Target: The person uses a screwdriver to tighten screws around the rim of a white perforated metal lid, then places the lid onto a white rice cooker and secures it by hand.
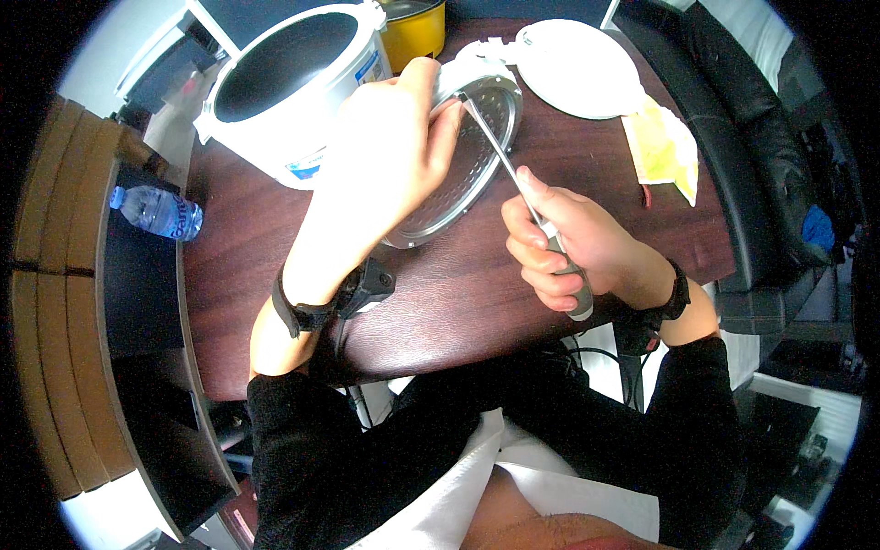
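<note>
Metal lid plate (467, 156), upper centre of frame, tilted on the table (440, 302), gripped by our left hand (385, 156), right hand (568, 243) clenched on a screwdriver (513, 174) at its rim; we judge the tip could slip if the plate shifts.

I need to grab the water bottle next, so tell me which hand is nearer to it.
Left. The left hand grips the metal lid at mid-table, closer to the water bottle on the left ledge. The right hand, holding a screwdriver, is farther right.
</note>
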